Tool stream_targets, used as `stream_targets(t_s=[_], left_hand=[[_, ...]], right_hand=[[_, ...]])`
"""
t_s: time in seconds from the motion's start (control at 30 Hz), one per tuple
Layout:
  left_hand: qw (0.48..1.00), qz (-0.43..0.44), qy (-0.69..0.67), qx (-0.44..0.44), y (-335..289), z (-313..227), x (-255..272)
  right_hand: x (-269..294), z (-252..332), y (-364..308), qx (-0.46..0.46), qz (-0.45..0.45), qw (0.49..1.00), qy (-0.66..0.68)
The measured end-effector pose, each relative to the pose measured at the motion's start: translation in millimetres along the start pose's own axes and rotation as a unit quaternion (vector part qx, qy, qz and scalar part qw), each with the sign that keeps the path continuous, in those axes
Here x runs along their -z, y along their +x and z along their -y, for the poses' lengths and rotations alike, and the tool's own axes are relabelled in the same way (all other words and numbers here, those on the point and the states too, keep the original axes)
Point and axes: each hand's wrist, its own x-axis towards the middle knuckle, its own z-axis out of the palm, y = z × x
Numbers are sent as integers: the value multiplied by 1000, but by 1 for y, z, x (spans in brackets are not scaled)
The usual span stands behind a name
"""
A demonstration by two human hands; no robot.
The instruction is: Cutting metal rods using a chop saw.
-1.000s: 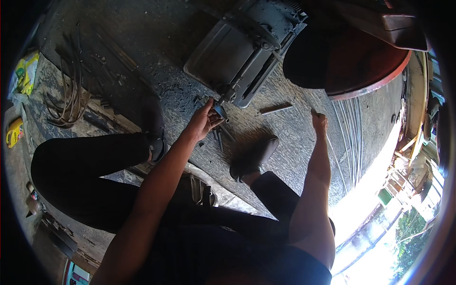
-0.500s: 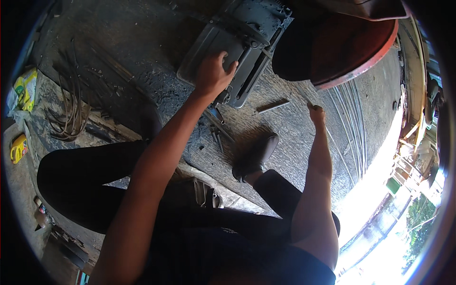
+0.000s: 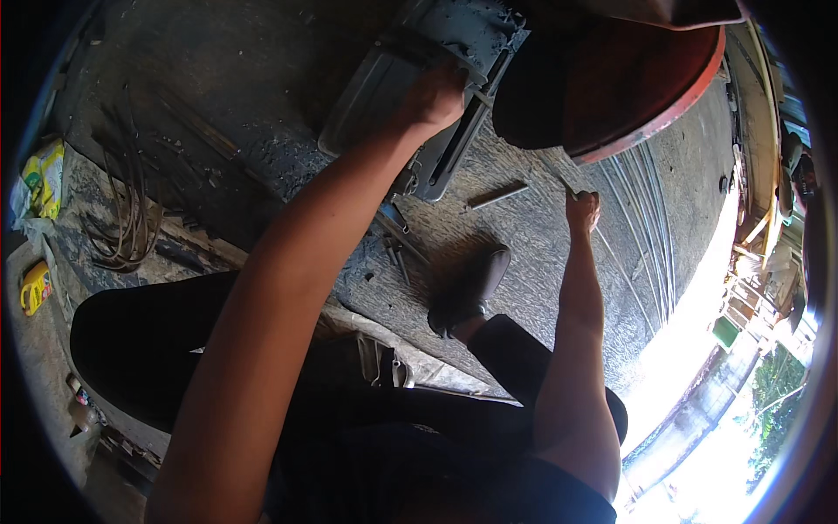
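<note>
A dark metal machine base (image 3: 358,105) with a raised clamp part and a long slot lies on the ground ahead, its far end coated in grey dust. Over its clamp sits my left hand (image 3: 434,98), fingers curled in and partly in shade; what they grip is hard to see. My right hand (image 3: 583,211), off to the right, is closed round a thin metal rod (image 3: 564,184) that points up and left toward the base. Between the two hands, a short metal bar (image 3: 497,195) rests on the ground.
A large red-rimmed round thing (image 3: 650,96) covers the upper right. Long thin rods (image 3: 650,236) lie beyond my right hand. Bent metal strips (image 3: 131,218), a yellow bag (image 3: 45,179) and a yellow bottle (image 3: 35,288) are at left. My shoe (image 3: 471,288) stands near short metal pieces (image 3: 397,260).
My left hand has moved forward and right from the plate to the clamp, its fingers curling in. My right hand has shifted slightly downward, still holding the rod.
</note>
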Motion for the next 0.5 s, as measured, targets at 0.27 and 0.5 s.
stream_targets(t_s=[0.27, 0.5], left_hand=[[997, -64, 24, -42, 0, -11, 10], [975, -218, 28, 39, -55, -22, 96]], right_hand=[[-4, -7, 6, 41, -10, 999, 3], [0, 9, 5, 38, 27, 998, -40]])
